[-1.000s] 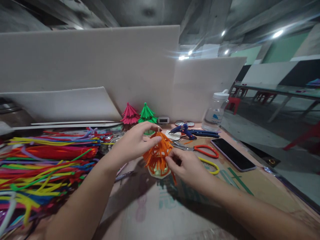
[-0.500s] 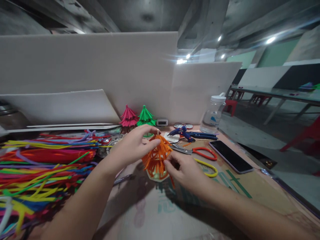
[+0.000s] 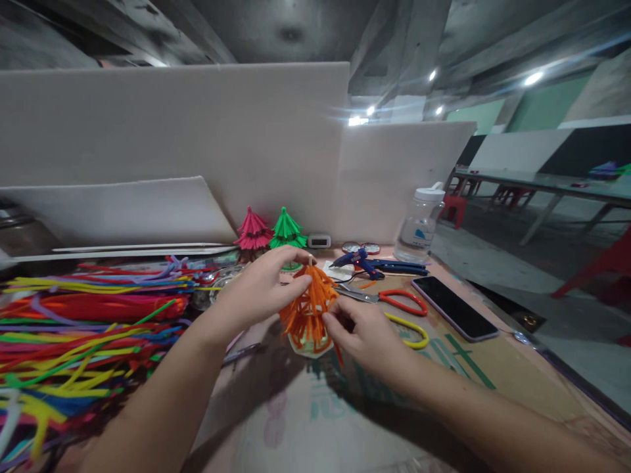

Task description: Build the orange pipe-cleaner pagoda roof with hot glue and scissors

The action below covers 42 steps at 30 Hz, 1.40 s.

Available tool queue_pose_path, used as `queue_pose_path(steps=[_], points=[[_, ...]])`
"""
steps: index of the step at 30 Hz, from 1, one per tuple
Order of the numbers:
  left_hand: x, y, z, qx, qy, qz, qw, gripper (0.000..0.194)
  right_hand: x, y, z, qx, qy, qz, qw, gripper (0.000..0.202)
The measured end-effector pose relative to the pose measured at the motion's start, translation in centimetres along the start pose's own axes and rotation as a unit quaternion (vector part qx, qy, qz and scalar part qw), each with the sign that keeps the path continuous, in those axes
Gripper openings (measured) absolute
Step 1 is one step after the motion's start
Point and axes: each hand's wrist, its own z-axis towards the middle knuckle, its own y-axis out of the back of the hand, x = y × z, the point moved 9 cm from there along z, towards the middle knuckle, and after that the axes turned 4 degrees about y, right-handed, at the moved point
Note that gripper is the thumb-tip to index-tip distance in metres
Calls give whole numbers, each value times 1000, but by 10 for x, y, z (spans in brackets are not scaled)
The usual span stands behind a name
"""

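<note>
An orange tree of pipe cleaners (image 3: 308, 315) stands on a pale base at the middle of the table. My left hand (image 3: 269, 279) reaches over it from the left, with thumb and index finger closed around its upper part near the tip. Low on the tree's right side, the fingers of my right hand (image 3: 357, 328) pinch an orange pipe cleaner, whose end hangs below them. Just behind stand a finished-looking green tree (image 3: 284, 226) and a pink tree (image 3: 252, 230). Scissors with red and yellow handles (image 3: 401, 302) lie to the right of the orange tree.
Bundles of colourful pipe cleaners (image 3: 89, 341) cover the left side. A blue glue gun (image 3: 362, 263), pliers with dark blue handles (image 3: 401, 267), a phone (image 3: 454, 309) and a water bottle (image 3: 419, 226) are at the right. White boards (image 3: 172, 131) rise behind. A pen (image 3: 241, 353) lies left of the tree.
Almost nothing differs. My left thumb has shifted very slightly left on the orange tree, and both hands keep their places.
</note>
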Motion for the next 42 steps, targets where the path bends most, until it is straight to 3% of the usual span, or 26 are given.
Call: queue_pose_path(steps=[12, 25, 42], points=[[-16, -9, 1, -17, -60, 16, 998, 28, -5, 2, 1, -22, -5, 20, 1000, 17], [3, -7, 0, 19, -22, -1, 1000, 37, -12, -5, 5, 27, -41, 66, 997, 16], [-2, -8, 2, -3, -30, 18, 999, 33, -15, -5, 6, 8, -44, 120, 992, 15]])
